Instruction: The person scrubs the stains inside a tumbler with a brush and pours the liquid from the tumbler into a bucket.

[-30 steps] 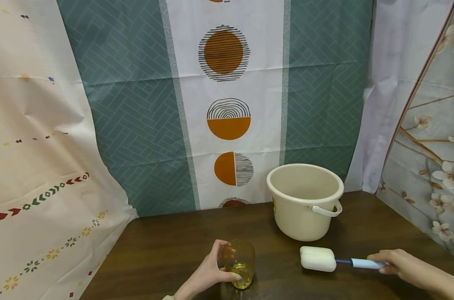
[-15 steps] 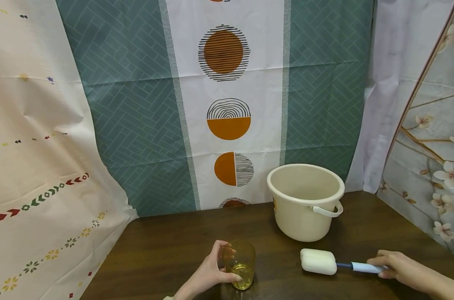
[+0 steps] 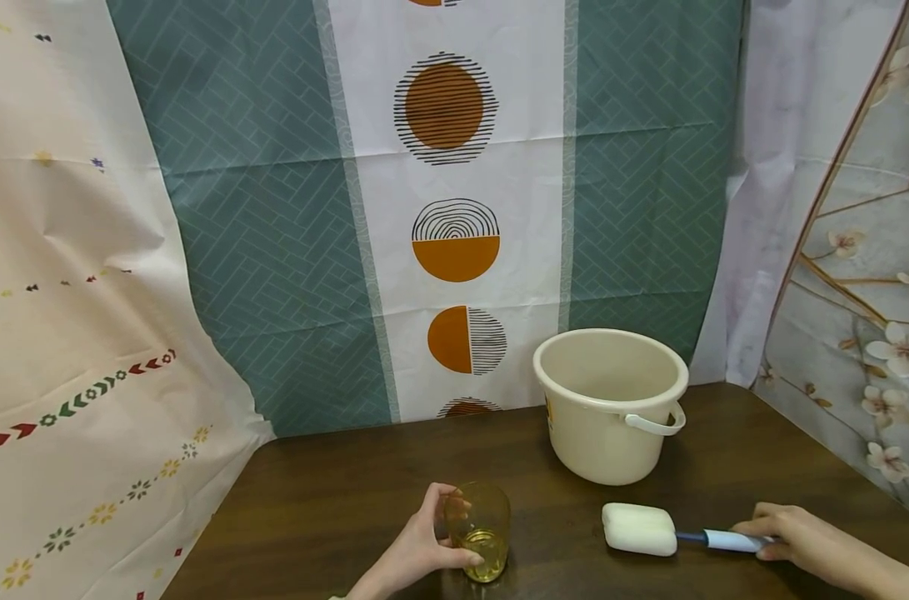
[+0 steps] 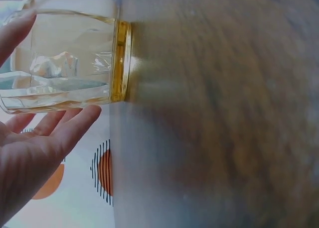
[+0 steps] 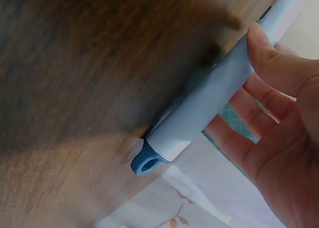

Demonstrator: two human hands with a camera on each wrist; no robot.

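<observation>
A clear amber drinking glass [image 3: 486, 533] stands upright on the table. My left hand [image 3: 417, 546] holds it from the left, thumb on the near side and fingers round the far side. The left wrist view shows the glass [image 4: 70, 63] with its thick base toward the tabletop. To the right, a sponge brush [image 3: 640, 529] with a white foam head lies low over the table, its head pointing left. My right hand [image 3: 799, 537] pinches its light blue handle. In the right wrist view, the handle [image 5: 199, 103] ends in a blue hanging loop, with thumb and fingers on opposite sides.
Behind the brush stands a cream bucket [image 3: 607, 433] with its carrying handle hanging at the front right. The dark wooden table [image 3: 334, 483] runs back to a patterned cloth [image 3: 274, 250]. More printed cloth hangs at both sides.
The brush head has shifted slightly toward the person and a little right, with my right hand moving slightly. My left hand and the glass have stayed almost in place.
</observation>
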